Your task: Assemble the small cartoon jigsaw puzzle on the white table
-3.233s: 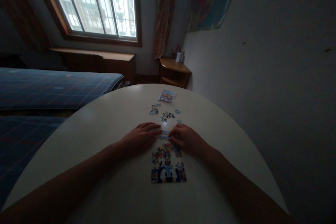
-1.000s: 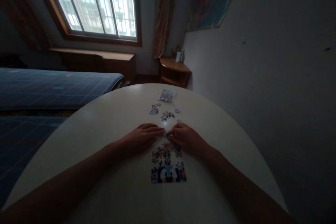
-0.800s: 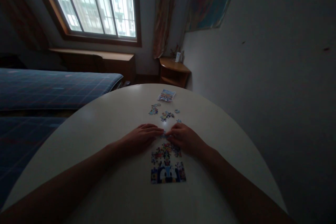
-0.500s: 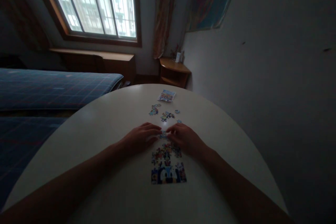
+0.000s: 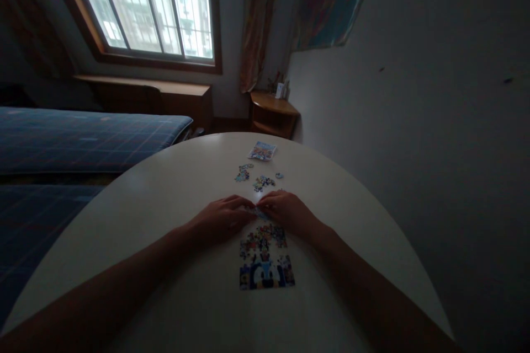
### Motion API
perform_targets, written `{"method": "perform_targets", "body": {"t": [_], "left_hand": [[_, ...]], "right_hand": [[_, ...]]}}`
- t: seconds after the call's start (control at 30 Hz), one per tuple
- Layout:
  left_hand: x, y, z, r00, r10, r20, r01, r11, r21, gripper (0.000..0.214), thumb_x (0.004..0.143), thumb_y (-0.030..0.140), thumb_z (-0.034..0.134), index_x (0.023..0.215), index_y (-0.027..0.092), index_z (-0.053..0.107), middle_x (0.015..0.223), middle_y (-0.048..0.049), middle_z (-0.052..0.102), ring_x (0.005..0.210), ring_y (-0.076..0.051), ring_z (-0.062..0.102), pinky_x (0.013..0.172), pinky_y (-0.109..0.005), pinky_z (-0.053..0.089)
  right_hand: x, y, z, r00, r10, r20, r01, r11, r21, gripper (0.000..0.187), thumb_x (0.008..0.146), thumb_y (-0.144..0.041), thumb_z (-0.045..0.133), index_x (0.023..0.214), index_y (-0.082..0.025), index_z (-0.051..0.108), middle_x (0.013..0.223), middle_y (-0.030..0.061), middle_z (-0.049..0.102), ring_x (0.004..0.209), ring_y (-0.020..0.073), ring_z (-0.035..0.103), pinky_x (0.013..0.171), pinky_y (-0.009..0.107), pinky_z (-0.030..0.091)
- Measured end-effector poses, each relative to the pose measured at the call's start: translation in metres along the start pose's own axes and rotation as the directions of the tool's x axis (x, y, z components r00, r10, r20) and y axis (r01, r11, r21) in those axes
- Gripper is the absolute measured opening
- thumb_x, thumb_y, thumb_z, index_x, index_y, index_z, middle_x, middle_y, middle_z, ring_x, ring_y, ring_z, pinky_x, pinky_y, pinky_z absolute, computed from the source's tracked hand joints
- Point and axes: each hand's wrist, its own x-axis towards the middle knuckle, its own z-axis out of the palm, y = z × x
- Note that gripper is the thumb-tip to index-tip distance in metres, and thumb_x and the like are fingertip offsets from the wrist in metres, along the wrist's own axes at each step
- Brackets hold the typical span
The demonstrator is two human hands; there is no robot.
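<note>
My left hand [image 5: 227, 215] and my right hand [image 5: 285, 210] meet over the middle of the table, fingertips almost touching. Between them lie light blue jigsaw pieces [image 5: 260, 213], partly covered by my fingers. The fingers of both hands are closed in a pinch on these pieces. Just nearer to me is a partly joined jigsaw puzzle [image 5: 267, 274] with a blue cartoon dog face along its lower part. Its upper part [image 5: 263, 238] is colourful, with a ragged edge and gaps.
Beyond my hands lie loose jigsaw pieces [image 5: 264, 183], a second cluster of pieces [image 5: 242, 174] and a single piece [image 5: 279, 175]. A small picture packet [image 5: 262, 150] is near the far edge of the round white table [image 5: 174, 187]. A bed [image 5: 91, 138] stands to the left.
My right hand has moved slightly left, bringing its fingertips against my left ones and covering more of the light blue pieces. The left hand has hardly moved.
</note>
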Motion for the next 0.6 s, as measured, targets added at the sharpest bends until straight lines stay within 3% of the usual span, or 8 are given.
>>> {"method": "perform_targets", "body": {"t": [0.17,0.3,0.6], "left_hand": [[0.001,0.001,0.000,1.000,-0.027,0.012,0.027,1.000,0.002,0.029,0.096,0.020,0.050,0.120,0.031,0.064,0.129,-0.0026,0.061,0.113,-0.020,0.059,0.095,-0.037,0.051],[0.001,0.001,0.000,1.000,-0.018,0.004,0.018,1.000,-0.010,0.028,0.096,0.019,0.052,0.119,0.030,0.064,0.128,-0.0028,0.061,0.113,-0.019,0.059,0.096,-0.036,0.050],[0.001,0.001,-0.001,1.000,-0.010,0.003,0.010,1.000,0.000,0.031,0.094,0.016,0.053,0.119,0.030,0.064,0.129,-0.0032,0.061,0.113,-0.019,0.058,0.094,-0.035,0.051]], "right_hand": [[0.004,-0.008,-0.004,0.996,-0.015,0.093,0.034,0.979,-0.200,0.022,0.089,-0.011,0.058,0.098,-0.022,0.075,0.098,0.0051,0.075,0.092,0.0181,0.067,0.081,0.028,0.049],[0.006,-0.012,-0.005,0.987,-0.044,0.152,0.097,0.925,-0.368,0.016,0.090,-0.012,0.058,0.092,-0.019,0.073,0.089,0.0059,0.074,0.082,0.0173,0.066,0.071,0.026,0.046],[0.004,-0.009,-0.005,0.981,-0.113,0.158,0.166,0.910,-0.379,0.014,0.088,-0.014,0.060,0.093,-0.019,0.072,0.090,0.0042,0.075,0.079,0.0152,0.067,0.070,0.024,0.045]]}}
